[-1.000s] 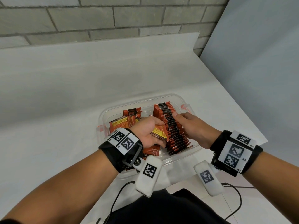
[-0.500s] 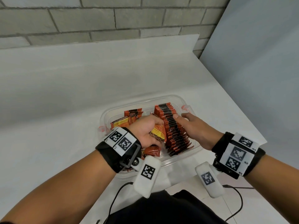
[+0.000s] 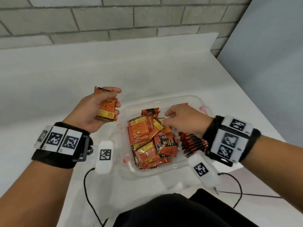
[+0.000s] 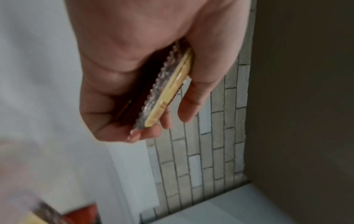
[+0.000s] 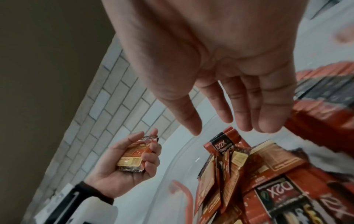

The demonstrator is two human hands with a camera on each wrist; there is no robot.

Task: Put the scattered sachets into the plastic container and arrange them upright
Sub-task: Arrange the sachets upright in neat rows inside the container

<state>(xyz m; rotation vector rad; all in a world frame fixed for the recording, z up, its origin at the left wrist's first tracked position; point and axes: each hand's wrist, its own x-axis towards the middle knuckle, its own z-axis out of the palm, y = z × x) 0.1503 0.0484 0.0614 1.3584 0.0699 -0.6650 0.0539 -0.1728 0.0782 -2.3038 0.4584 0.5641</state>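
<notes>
A clear plastic container (image 3: 199, 102) sits on the white counter. Its left half holds a loose pile of orange-red sachets (image 3: 149, 140), and a row of upright sachets (image 3: 191, 141) fills its right side. My left hand (image 3: 105, 105) is raised left of the container, palm up, and grips a small stack of sachets (image 3: 106, 108) with fingers curled round them. The same stack (image 4: 164, 92) shows edge-on in the left wrist view. My right hand (image 3: 178, 118) hovers over the pile with its fingers (image 5: 247, 109) straight and loose, holding nothing.
A brick wall (image 3: 114, 18) runs behind the counter, and a grey panel (image 3: 265, 63) stands on the right. The counter edge (image 3: 246, 182) lies close to my body. Black cables (image 3: 88, 190) hang from the wrist devices over the front.
My left hand has lifted out of the container to the left with a stack of sachets. My right hand has left the upright row and now hangs open over the loose pile.
</notes>
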